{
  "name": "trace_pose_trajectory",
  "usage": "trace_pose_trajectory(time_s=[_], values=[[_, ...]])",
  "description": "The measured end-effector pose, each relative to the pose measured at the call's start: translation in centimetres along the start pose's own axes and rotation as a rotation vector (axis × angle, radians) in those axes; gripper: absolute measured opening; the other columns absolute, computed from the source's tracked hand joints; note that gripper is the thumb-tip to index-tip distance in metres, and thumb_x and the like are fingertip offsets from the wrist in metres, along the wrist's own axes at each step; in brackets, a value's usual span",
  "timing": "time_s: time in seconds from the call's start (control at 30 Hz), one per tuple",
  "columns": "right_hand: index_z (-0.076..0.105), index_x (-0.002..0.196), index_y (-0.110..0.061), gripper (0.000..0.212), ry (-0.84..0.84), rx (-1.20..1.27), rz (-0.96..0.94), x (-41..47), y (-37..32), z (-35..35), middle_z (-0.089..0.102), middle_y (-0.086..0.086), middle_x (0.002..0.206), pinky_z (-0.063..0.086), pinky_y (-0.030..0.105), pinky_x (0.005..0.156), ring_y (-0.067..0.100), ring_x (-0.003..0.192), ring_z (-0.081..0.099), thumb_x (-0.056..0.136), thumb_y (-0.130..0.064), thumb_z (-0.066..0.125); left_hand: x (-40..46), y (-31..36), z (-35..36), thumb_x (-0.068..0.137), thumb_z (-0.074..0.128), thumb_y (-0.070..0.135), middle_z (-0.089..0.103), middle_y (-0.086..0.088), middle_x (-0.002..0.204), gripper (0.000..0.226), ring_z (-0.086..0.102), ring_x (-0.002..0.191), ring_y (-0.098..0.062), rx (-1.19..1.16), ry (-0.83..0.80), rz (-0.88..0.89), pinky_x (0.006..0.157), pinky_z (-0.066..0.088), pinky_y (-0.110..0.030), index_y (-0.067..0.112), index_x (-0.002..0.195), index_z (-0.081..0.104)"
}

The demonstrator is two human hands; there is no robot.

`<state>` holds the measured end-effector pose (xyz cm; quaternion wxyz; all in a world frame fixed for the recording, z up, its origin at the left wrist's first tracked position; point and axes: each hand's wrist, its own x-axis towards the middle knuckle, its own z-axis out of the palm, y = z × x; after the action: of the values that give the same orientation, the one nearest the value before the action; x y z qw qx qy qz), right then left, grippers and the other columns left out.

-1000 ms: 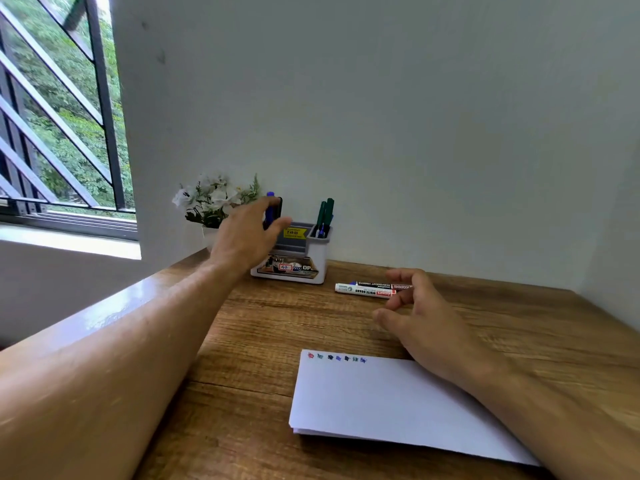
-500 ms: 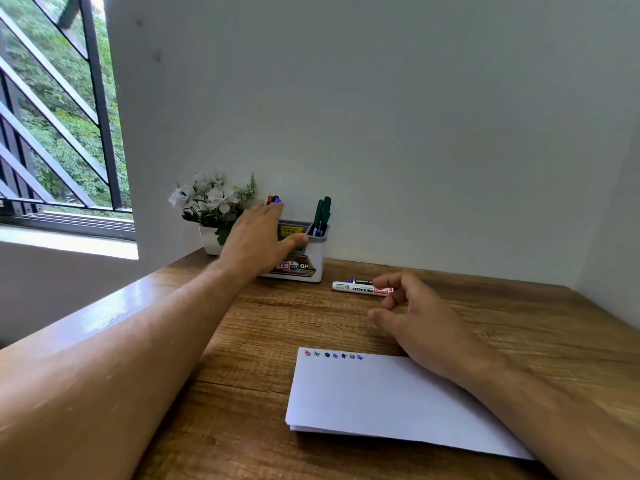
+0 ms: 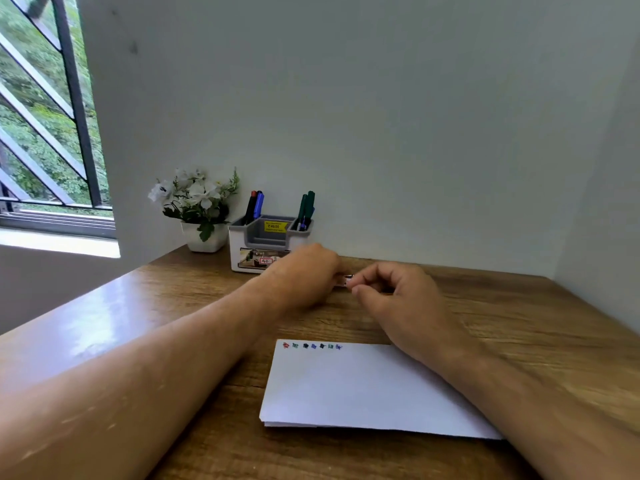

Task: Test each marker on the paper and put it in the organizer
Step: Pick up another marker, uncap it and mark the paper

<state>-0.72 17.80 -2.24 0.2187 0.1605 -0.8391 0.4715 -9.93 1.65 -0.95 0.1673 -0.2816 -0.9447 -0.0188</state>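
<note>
On the worktop, between the organizer and the paper, both hands met over a marker. Only a short white and red stretch of the marker showed in the gap between them, lying low near the wood. The left hand was curled knuckles-up over one end; whether its fingers actually gripped the marker could not be told. The right hand had its fingers bent, with fingertips pinched at the other end.

The organizer stood against the wall, white with a grey insert and a yellow price sticker. Its left slot held a red and a blue marker, upright and leaning slightly; its right slot held green markers (the exact count was unclear). Just to its left sat a white pot of white flowers.

The paper lay near the front edge, with a row of small coloured test marks along its top left. The right forearm crossed over its right corner. A barred window showed greenery at far left.
</note>
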Motion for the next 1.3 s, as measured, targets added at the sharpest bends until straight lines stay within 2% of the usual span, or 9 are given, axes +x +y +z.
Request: trace_pose_trajectory(time_s=[0.1, 0.23, 0.5, 0.67, 0.87, 0.97, 1.03, 1.13, 1.3], values=[[0.074, 0.077, -0.021, 0.015, 0.095, 0.01, -0.017, 0.2, -0.2, -0.3, 0.066, -0.001, 0.062, 0.038, 0.01, 0.046, -0.001, 0.046, 0.048, 0.088, -0.011, 0.07, -0.4, 0.1, 0.5, 0.099, 0.05, 0.025, 0.067, 0.004, 0.091, 0.019, 0.064, 0.085, -0.017, 0.057, -0.021, 0.0, 0.083, 0.054, -0.036, 0.028, 0.108, 0.067], [0.073, 0.076, -0.022, 0.015, 0.213, -0.008, 0.01, 0.7, 0.1, -0.8, 0.066, -0.006, 0.063, 0.04, 0.008, 0.049, -0.004, 0.05, 0.052, 0.087, -0.013, 0.069, -0.5, 0.5, 0.5, 0.098, 0.051, 0.02, 0.07, 0.001, 0.112, 0.041, 0.066, 0.101, -0.019, 0.068, 0.004, 0.05, 0.093, 0.053, -0.038, 0.036, 0.136, 0.053], [0.074, 0.076, -0.022, 0.015, 0.241, -0.004, 0.087, 0.9, 0.8, -0.9, 0.068, -0.004, 0.067, 0.039, 0.008, 0.049, -0.005, 0.051, 0.053, 0.087, -0.013, 0.07, -0.4, 0.5, 0.5, 0.096, 0.049, 0.052, 0.07, 0.002, 0.114, 0.042, 0.062, 0.103, -0.016, 0.029, -0.066, 0.018, 0.095, 0.049, -0.036, 0.025, 0.125, 0.064], [0.073, 0.075, -0.023, 0.016, 0.212, 0.004, 0.093, 0.8, 1.0, -0.4, 0.064, -0.009, 0.063, 0.037, 0.008, 0.045, -0.005, 0.047, 0.051, 0.088, -0.013, 0.07, -0.3, 0.3, 0.5, 0.098, 0.054, 0.036, 0.07, 0.0, 0.114, 0.033, 0.062, 0.1, -0.017, -0.054, -0.085, -0.03, 0.094, 0.049, -0.036, 0.027, 0.127, 0.064], [0.071, 0.079, -0.024, 0.014, 0.299, 0.029, 0.106, 1.2, 1.4, -0.6, 0.06, -0.009, 0.06, 0.036, 0.009, 0.043, -0.003, 0.045, 0.05, 0.087, -0.012, 0.069, -0.6, -0.5, 0.1, 0.092, 0.065, 0.029, 0.072, 0.014, 0.088, 0.021, 0.062, 0.07, 0.003, -0.528, 0.079, -0.2, 0.066, 0.047, -0.019, 0.028, 0.111, 0.074], [0.064, 0.086, -0.026, 0.011, 0.356, 0.091, 0.144, 1.6, 1.6, -0.9, 0.063, -0.007, 0.067, 0.038, 0.01, 0.044, -0.003, 0.049, 0.054, 0.088, -0.017, 0.069, -1.1, -0.3, -0.6, 0.094, 0.064, 0.024, 0.077, 0.004, 0.088, 0.017, 0.071, 0.082, -0.005, -0.934, 0.077, -0.229, 0.084, 0.054, -0.03, 0.025, 0.106, 0.075], [0.062, 0.095, -0.029, 0.009, 0.334, 0.164, 0.178, 1.6, 1.6, -1.0, 0.064, -0.005, 0.074, 0.043, 0.021, 0.052, 0.005, 0.055, 0.057, 0.09, -0.028, 0.068, -1.4, 0.4, -1.3, 0.096, 0.06, 0.02, 0.077, -0.007, 0.095, 0.018, 0.073, 0.094, -0.019, -1.215, 0.03, -0.223, 0.093, 0.053, -0.039, 0.018, 0.107, 0.074], [0.064, 0.106, -0.029, 0.018, 0.279, 0.265, 0.174, 1.5, 1.4, -0.8, 0.066, -0.002, 0.077, 0.041, 0.03, 0.058, 0.011, 0.057, 0.056, 0.093, -0.042, 0.063, -1.7, 1.8, -2.0, 0.098, 0.055, 0.014, 0.074, -0.019, 0.103, 0.02, 0.071, 0.095, -0.026, -1.462, -0.026, -0.181, 0.09, 0.057, -0.041, 0.009, 0.107, 0.073], [0.071, 0.089, -0.033, 0.021, 0.213, 0.292, 0.062, 1.1, 0.8, -0.7, 0.066, -0.01, 0.06, 0.038, 0.017, 0.046, 0.0, 0.047, 0.053, 0.1, -0.041, 0.055, -2.2, 3.3, -2.1, 0.099, 0.052, 0.012, 0.074, -0.014, 0.097, 0.021, 0.072, 0.09, -0.022, -1.593, -0.215, -0.095, 0.083, 0.059, -0.032, 0.004, 0.107, 0.07]])
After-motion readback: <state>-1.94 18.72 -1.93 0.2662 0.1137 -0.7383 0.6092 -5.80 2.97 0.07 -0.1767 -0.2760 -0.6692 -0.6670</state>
